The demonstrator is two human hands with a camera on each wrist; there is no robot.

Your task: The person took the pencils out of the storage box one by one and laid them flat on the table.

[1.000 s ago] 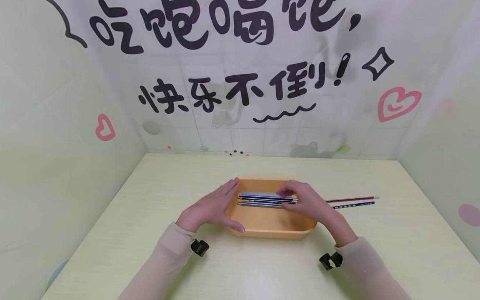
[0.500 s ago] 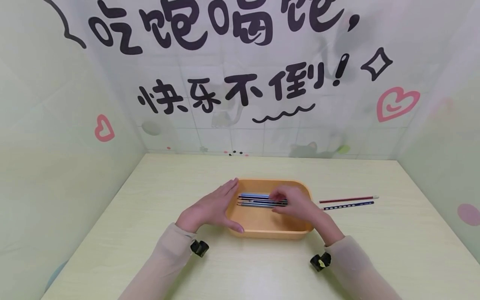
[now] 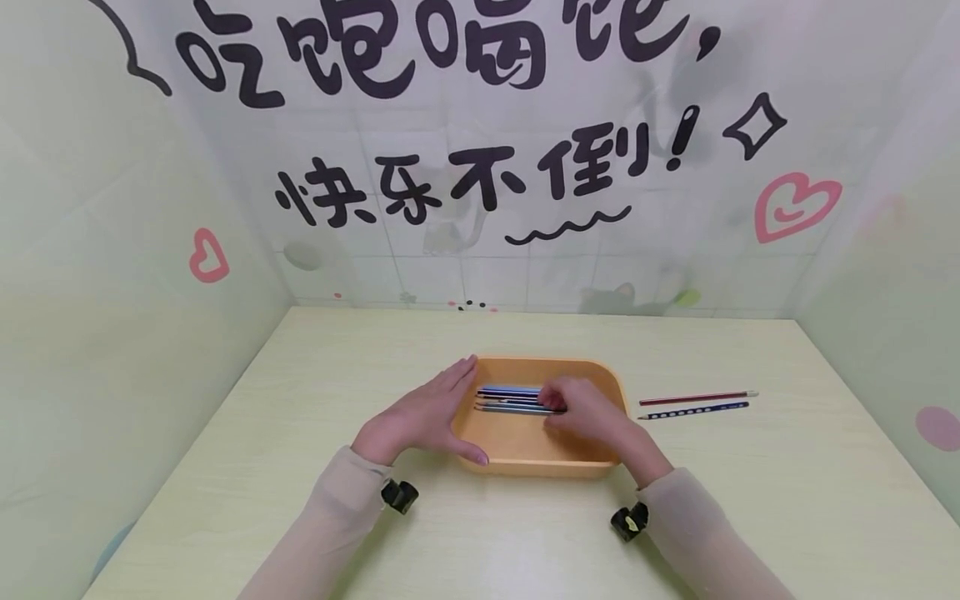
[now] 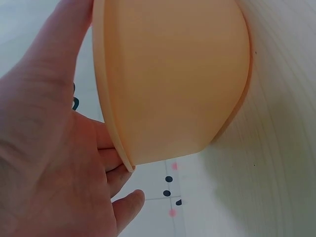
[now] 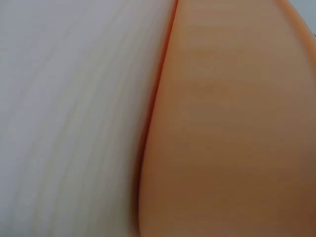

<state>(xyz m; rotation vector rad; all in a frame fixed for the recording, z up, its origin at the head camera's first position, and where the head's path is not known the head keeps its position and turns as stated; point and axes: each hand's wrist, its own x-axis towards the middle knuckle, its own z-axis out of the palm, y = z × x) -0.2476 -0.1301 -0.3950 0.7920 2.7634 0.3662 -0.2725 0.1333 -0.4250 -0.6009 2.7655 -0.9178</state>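
An orange plastic box sits mid-table with a bundle of pencils lying lengthwise inside it. My left hand spans the box's left end, thumb near the front rim and straight fingers along the left rim toward the back. The left wrist view shows that hand against the rim, outside the box wall. Reaching over the right side, my right hand has its thumb and curled fingers at the pencils' right ends, covering them. Only the box's side and the tabletop appear in the right wrist view.
To the right of the box, a dark red pencil and a dark blue pencil with pale spots lie on the pale wooden table. A printed wall hanging stands behind the table, with pale side walls.
My right hand has shifted left along the pencils inside the box, uncovering more of the two loose pencils on the right. The left hand and the box stay put.
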